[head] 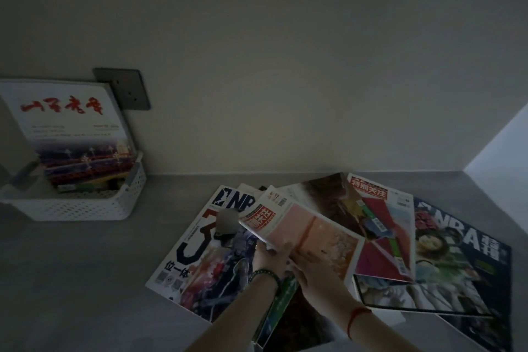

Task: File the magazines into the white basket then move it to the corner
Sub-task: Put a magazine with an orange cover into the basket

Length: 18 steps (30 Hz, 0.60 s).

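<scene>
Left hand (270, 256) grips glossy pink magazine (317, 227); right hand (317, 272) seemingly flat on it.

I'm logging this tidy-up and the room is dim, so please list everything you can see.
white basket: one, white, left on the counter, against the wall.
standing magazine: at least one, white cover with red lettering, upright in the basket.
loose magazines: several, multicoloured, overlapping on the counter at right; exact count unclear.
pink magazine: one, pink, on top of the pile, at the hands.
socket plate: one, grey, on the wall behind the basket.
counter: one, grey.
left hand: grips the pink magazine's near edge.
right hand: touches the pink magazine; grip unclear.
</scene>
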{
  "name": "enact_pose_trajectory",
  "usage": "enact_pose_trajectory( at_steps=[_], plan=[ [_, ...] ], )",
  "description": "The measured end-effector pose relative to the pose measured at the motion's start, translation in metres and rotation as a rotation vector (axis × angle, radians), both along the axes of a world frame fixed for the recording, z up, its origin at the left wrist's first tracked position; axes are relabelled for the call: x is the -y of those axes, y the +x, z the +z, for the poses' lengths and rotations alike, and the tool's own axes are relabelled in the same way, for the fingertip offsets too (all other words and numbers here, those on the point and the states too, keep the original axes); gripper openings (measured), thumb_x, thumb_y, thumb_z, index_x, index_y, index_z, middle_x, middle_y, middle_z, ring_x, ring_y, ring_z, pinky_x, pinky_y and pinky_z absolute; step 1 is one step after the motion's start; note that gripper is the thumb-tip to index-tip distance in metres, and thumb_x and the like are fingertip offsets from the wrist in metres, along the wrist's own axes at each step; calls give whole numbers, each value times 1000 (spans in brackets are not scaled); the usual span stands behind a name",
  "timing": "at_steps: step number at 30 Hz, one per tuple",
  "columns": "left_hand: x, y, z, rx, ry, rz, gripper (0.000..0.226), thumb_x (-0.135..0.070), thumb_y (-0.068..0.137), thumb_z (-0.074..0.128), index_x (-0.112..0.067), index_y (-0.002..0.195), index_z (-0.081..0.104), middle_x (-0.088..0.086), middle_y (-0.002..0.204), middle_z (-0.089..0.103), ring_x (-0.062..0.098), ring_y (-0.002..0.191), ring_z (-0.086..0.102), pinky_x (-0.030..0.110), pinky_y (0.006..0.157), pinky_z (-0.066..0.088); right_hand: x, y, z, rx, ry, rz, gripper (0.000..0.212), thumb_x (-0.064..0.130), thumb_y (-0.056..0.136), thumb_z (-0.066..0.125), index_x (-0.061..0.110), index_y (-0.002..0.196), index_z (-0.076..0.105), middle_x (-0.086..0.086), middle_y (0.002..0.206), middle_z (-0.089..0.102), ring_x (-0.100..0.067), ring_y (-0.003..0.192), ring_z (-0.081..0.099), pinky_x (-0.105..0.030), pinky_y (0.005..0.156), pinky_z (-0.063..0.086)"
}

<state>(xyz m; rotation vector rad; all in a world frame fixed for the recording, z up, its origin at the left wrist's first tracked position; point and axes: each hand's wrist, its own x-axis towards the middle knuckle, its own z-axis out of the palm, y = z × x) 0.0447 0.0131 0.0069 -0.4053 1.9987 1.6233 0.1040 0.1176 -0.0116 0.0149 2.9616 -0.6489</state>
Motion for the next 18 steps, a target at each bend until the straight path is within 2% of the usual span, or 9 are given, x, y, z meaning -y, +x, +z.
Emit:
enact_pose_trajectory(
  at_steps=[2,5,8,10,11,12,14,16,18],
  plan=[
    [8,-4,4,-9,0,21,29,-5,82,53,-1,110,48,22,112,62,37,98,62,47,77,57,12,-4,6,53,-24,117,47,32,95,35,25,141,26,2,143,39,-17,127,39,-31,106,37],
    [38,-20,12,-132,80,-15,24,3,83,53,-1,106,55,21,113,63,35,103,60,46,89,52,20,-11,32,44,-352,82,41,38,87,48,30,127,39,6,130,48,-15,118,49,-37,99,45],
    [79,-39,39,-292,289,-107,12,-1,80,61,-7,90,60,16,101,62,33,99,57,49,91,47,11,-32,59,-167,-463,-139,57,20,78,65,24,127,36,9,125,45,-10,117,46,-19,93,44],
    [107,-52,61,-439,315,-249,27,-17,76,66,-11,101,58,8,100,62,25,91,62,39,85,51,11,-51,79,-177,-607,-203,65,8,76,69,21,128,33,10,125,41,-4,117,42,-6,90,37],
    [123,-56,72,-447,335,-306,34,-18,77,67,-10,108,56,4,101,66,17,91,66,32,83,54,14,-61,87,-145,-680,-205,64,7,76,69,26,124,32,14,122,41,-1,113,42,-1,86,35],
    [139,-61,82,-443,368,-335,34,-13,80,64,-10,113,55,-2,101,70,12,91,68,27,80,56,21,-70,96,-92,-746,-206,63,7,77,69,28,124,32,17,119,42,1,110,44,-3,84,37],
    [173,-71,101,-474,381,-386,33,-2,81,58,-8,114,55,-7,96,74,11,91,69,26,77,57,38,-88,110,9,-791,-192,59,14,77,69,23,127,39,11,116,52,-6,105,54,-18,83,47],
    [207,-84,124,-531,315,-410,33,-2,81,57,-4,113,53,-8,95,72,5,88,69,24,77,57,62,-108,123,54,-749,-150,50,18,78,69,19,123,46,6,110,59,-6,93,59,-17,72,51],
    [242,-98,144,-582,276,-379,29,-6,79,57,-9,108,54,-12,91,72,0,84,68,22,75,58,90,-128,134,21,-778,-159,39,11,81,66,10,117,51,-7,108,63,-18,90,63,-28,73,55]
  ],
)
